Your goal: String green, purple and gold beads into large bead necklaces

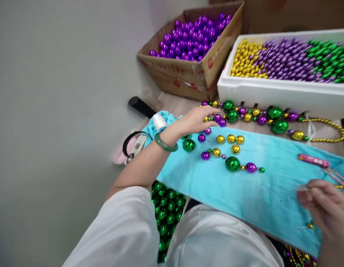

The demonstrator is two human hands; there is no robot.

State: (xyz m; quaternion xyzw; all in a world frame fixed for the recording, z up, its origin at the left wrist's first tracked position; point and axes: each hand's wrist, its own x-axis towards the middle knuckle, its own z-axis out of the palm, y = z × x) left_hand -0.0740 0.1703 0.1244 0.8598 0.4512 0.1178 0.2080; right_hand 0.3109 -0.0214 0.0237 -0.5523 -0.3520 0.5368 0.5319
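Observation:
My left hand (201, 119), a green bangle on its wrist, reaches over the far edge of a turquoise towel (272, 196). Its fingers are stretched out beside small purple beads (222, 122). My right hand (324, 204) is pinched closed at the right, slightly blurred; what lies between its fingertips cannot be made out. Below it, a small gold bead (310, 225) shows near the towel's edge. On the towel, a row of mixed beads includes a large green bead (232, 164) and a purple bead (251, 167). Several gold beads (231, 138) lie loose behind the row.
Behind stand a cardboard box (172, 70) of purple beads and a white foam box (283, 92) of gold, purple and green beads. A finished-looking bead necklace (274, 112) lies before them. Scissors (334, 174), a pink tube (313, 160) and a white thread spool (160, 122) are nearby.

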